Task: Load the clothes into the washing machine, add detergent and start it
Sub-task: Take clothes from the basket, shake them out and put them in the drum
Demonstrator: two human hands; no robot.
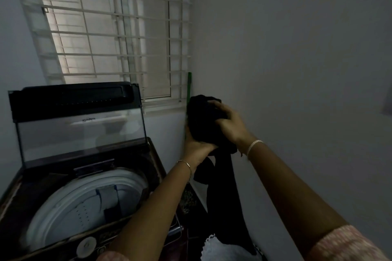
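Observation:
A top-loading washing machine [148, 154] stands at the lower left, its glass lid [80, 131] raised upright. The white drum [89, 203] lies open below the lid. Both hands hold up a black garment [203, 121] to the right of the machine, near the room corner. My left hand [196, 146] grips the bunched cloth from below. My right hand [230, 125] clutches it from the top and right side. A long dark tail of the garment [224, 201] hangs down between my forearms. More clothes, one white with a lace edge [220, 250], lie at the bottom centre.
A barred window [118, 34] fills the wall behind the machine. A plain wall [297, 70] runs close along the right. A green stick [189, 85] leans in the corner. The machine's control panel with a round knob [87, 245] sits at its front edge.

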